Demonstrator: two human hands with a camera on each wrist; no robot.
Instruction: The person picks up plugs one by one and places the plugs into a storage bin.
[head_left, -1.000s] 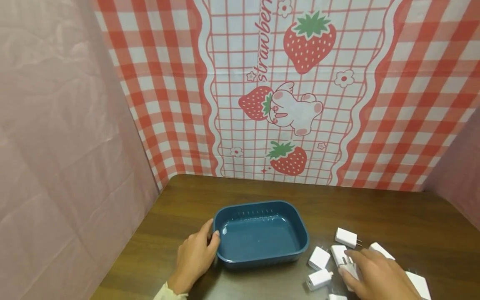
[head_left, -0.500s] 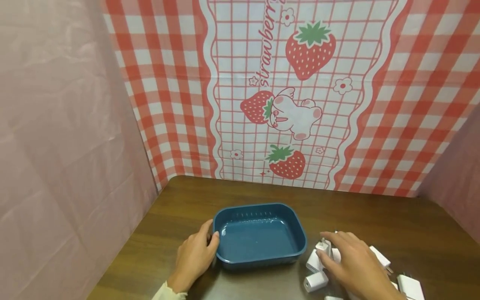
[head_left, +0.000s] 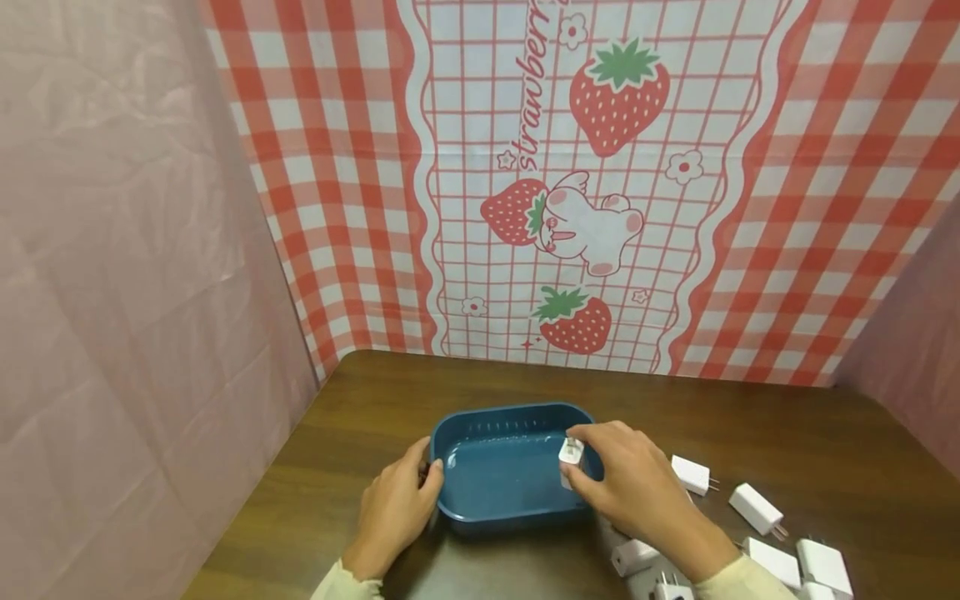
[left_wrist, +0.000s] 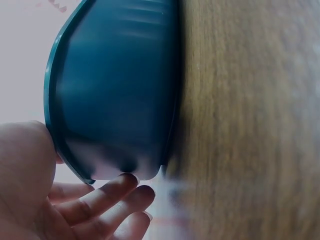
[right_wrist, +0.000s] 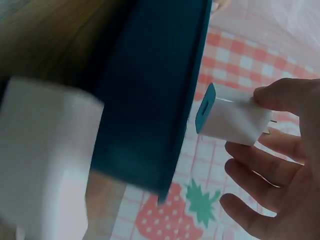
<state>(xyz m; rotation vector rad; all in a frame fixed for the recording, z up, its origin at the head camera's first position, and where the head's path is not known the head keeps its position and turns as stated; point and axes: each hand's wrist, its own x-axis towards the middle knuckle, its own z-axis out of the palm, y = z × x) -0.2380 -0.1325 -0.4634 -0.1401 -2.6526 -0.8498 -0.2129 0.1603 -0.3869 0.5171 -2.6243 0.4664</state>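
My right hand (head_left: 637, 477) pinches a white USB charger plug (head_left: 571, 452) between thumb and fingers, over the right part of a dark blue plastic tray (head_left: 517, 515). The charger's metal prongs point up, and in the right wrist view the charger (right_wrist: 234, 114) shows a blue port face, just past the tray's rim. At the tray's left end my left hand (head_left: 397, 510) grips it, thumb at the rim. In the left wrist view, the left fingers (left_wrist: 117, 200) lie along the outside of the tray wall (left_wrist: 115, 85).
Several white chargers lie on the brown wooden table (head_left: 315, 475) to the right of the tray, among them one near the back (head_left: 690, 473), another charger (head_left: 756, 508) and a larger one (head_left: 823, 567). A strawberry-printed cloth (head_left: 577, 208) hangs behind the table.
My right hand has lifted a charger from the group on the right and carried it left until it is over the tray. My left hand stays at the tray's left end.
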